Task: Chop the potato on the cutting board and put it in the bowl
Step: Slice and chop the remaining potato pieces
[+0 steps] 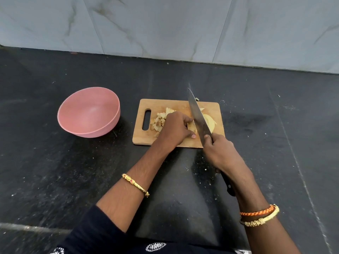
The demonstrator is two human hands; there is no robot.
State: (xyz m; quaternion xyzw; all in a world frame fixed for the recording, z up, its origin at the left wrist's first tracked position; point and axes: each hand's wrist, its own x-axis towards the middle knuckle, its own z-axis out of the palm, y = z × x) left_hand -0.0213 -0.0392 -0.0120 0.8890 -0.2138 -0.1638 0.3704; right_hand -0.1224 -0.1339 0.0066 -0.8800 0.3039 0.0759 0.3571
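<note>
A wooden cutting board (183, 105) lies on the black counter. A heap of small potato cubes (158, 120) sits near its handle slot. My left hand (174, 130) grips a strip of potato (192, 127) in the board's middle, fingers curled over it. My right hand (219, 151) holds a large knife (197, 114) by the handle, the blade angled down just right of my left fingers. Pale potato slices (210, 121) lie to the right of the blade. A pink bowl (88, 114) stands left of the board with nothing inside.
The marble-tiled wall (165, 24) rises behind the counter. Small scraps and crumbs dot the dark counter (256, 110) around the board. One potato bit (197, 98) lies at the board's far edge, beside the knife tip.
</note>
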